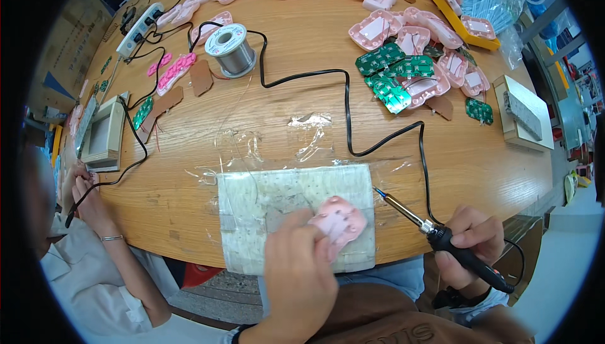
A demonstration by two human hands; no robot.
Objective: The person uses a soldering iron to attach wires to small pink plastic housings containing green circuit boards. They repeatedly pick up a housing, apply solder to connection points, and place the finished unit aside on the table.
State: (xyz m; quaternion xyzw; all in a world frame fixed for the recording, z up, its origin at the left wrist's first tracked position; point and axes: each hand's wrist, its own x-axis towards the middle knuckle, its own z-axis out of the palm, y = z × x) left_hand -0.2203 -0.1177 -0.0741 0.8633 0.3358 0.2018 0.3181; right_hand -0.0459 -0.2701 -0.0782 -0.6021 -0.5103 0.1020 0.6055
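My left hand (299,268) grips a small pink plastic shell (341,220) by its left side, over a pale, stained work mat (296,186) at the table's front edge. The shell's inner face, with small studs, shows upward; my fingers cover part of it. To the right, my right hand (469,243) is closed round the black handle of a soldering iron (460,249). Its metal tip points up and left, near the mat's right edge and apart from the shell. A black cord runs from the iron across the table.
A solder wire spool (230,54) stands at the back left near a white power strip (140,29). Green circuit boards (391,73) lie on pink shells at the right, before a yellow tray (454,16). Another person's arm (120,243) rests at the left edge. Clear tape (312,136) lies behind the mat.
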